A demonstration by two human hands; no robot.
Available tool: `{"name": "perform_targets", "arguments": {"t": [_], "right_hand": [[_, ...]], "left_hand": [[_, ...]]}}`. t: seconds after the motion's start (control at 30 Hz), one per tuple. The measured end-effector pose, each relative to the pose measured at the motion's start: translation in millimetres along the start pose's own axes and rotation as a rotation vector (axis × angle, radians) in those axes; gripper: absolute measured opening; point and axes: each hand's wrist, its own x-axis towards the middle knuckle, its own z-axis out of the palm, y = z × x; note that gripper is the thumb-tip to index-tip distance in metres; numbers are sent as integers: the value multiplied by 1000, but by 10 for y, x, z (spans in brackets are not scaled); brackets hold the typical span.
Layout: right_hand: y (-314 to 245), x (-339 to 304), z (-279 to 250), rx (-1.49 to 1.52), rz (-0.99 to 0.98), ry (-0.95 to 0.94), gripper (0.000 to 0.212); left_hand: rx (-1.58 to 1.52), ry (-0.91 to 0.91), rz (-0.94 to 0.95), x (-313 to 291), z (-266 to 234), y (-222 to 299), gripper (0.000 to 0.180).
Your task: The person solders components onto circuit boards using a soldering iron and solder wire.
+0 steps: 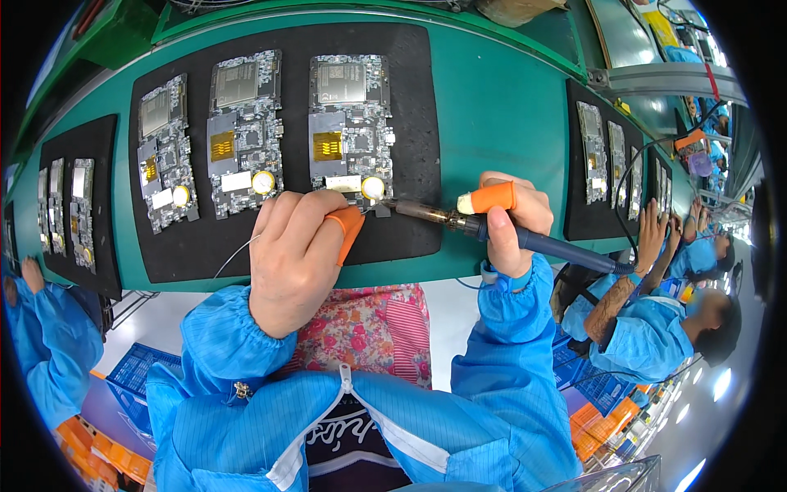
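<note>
My right hand [518,220] grips a soldering iron [548,246] by its dark blue handle. The iron's tip reaches the lower right corner of a circuit board [351,131], beside a round white-and-gold part [373,188] that looks like a coin cell. Over the same board's lower edge, my left hand [297,250] is closed in a pinch. A thin wire [234,256], likely solder, trails from its left side; the fingertips hide its other end. Both hands wear orange finger covers. Two similar boards, a middle one [245,123] and a left one [166,152], lie alongside.
All three boards rest on a black mat [418,107] over a green bench top [500,107]. More boards lie on mats at the left [105,180] and right [579,148]. The iron's cord [616,193] loops on the right. Co-workers in blue sit on both sides.
</note>
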Motion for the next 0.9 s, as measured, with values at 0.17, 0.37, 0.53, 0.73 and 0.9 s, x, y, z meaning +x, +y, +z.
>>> {"name": "perform_targets", "arguments": {"t": [0.17, 0.37, 0.53, 0.73, 0.9], "right_hand": [[-16, 21, 12, -4, 9, -4, 17], [-4, 12, 8, -15, 2, -11, 17], [17, 3, 5, -6, -9, 11, 17], [-39, -40, -3, 29, 33, 94, 24], [-24, -65, 37, 55, 13, 180, 28]], "left_hand": [[0, 2, 4, 15, 18, -2, 19], [17, 10, 23, 11, 32, -14, 20], [42, 2, 27, 35, 24, 2, 21], [-178, 94, -184, 37, -125, 94, 23], [-145, 21, -179, -91, -203, -19, 22]]}}
